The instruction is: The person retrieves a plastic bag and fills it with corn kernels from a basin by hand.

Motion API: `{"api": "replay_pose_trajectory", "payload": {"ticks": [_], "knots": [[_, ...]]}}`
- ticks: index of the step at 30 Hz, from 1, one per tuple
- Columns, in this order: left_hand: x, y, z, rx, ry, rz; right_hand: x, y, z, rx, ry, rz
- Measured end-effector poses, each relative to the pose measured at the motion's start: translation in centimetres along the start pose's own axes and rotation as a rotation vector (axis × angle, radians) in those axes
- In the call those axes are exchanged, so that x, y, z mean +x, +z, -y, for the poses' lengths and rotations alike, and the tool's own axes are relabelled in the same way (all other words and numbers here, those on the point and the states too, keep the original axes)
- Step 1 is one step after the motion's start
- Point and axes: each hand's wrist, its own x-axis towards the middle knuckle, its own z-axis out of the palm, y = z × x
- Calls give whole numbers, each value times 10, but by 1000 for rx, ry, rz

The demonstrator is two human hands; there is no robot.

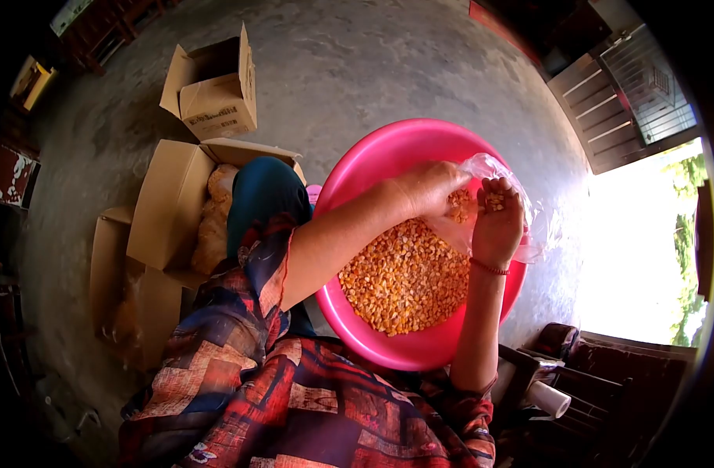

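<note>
A pink basin [357, 164] holds a heap of loose orange-yellow corn kernels [404, 277]. Over its far right part is a clear plastic bag [532, 226] with some kernels inside. My left hand [435, 187], reaching across the basin, is closed on the bag's edge. Beside it, my right hand [497, 226] is turned palm up with its fingers curled round a few kernels [494, 202], against the bag's opening. A red bracelet circles my right wrist.
On the concrete floor [326, 70] at the left are open cardboard boxes [170, 203], one with filled plastic bags [215, 226]. Another open box [216, 105] stands beyond them. At the lower right, a white roll [550, 399] lies on a dark chair or rack.
</note>
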Motion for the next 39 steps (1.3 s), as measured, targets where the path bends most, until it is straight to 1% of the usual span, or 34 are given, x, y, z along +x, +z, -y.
{"api": "replay_pose_trajectory", "payload": {"ticks": [2, 3, 5, 8, 10, 12, 14, 15, 17, 19, 20, 22, 23, 25, 26, 27, 29, 30, 31, 33, 34, 35, 37, 38, 39], "knots": [[0, 0, 0, -4, -15, 11, -2, 2, 0, -80, 6, 60], [-1, 0, -1, 6, -14, -6, -4, 4, 0, -79, 7, 59], [-2, 1, -1, 15, -16, -23, -7, 9, -1, -120, 24, -25], [-3, 0, 0, 24, 8, -64, -7, 7, -4, -182, -13, -3], [-2, -2, -1, 7, -36, -9, -6, 5, -5, -142, -7, -25], [-3, -5, -3, 24, -49, -1, -6, 2, -2, -103, -1, -45], [-2, -3, -1, 42, -62, 7, -9, -2, 8, 17, 140, 419], [-1, 1, 3, 43, -52, -18, -13, 0, 8, 19, 141, 420], [-1, 2, 6, 47, -44, -40, -25, 9, 3, -165, 300, 677], [-1, -2, 0, 2, -113, 0, -36, 33, 5, -589, 495, 892], [0, -1, 1, 3, -112, 2, -42, 35, -8, -588, 494, 891], [-1, 2, 4, 24, -95, -13, -54, 31, -42, -1015, 69, 922], [-1, 2, 4, 24, -95, -11, -56, 29, -50, -1014, 69, 920], [-1, 2, 4, 6, -88, -28, -57, 27, -62, -1400, -328, 828], [-1, 0, 3, 6, -87, -28, -61, 27, -65, -1518, -324, 809], [-2, -1, 2, 27, -83, -21, -66, 29, -67, -1519, -324, 809], [-3, -5, -1, 50, -79, -14, -80, 35, -70, -1735, -226, 885], [-3, -7, -2, 45, -90, -6, -85, 31, -78, -1729, -213, 971], [-4, -8, -4, 40, -101, 1, -91, 33, -80, -1729, -214, 971], [-4, -8, -4, 41, -93, -6, -102, 42, -80, -1606, -130, 1194], [-4, -8, -3, 43, -85, -13, -108, 51, -76, -1535, -75, 1173], [-4, -7, -2, 44, -85, -14, -109, 54, -76, -1535, -77, 1174], [-5, -6, -2, 13, -77, -43, -111, 55, -74, -1567, 101, 1288], [-4, -7, -2, 12, -70, -44, -111, 50, -76, -1491, 62, 1265], [-5, -7, -2, 5, -65, -35, -111, 47, -76, -1499, 57, 1259]]}}
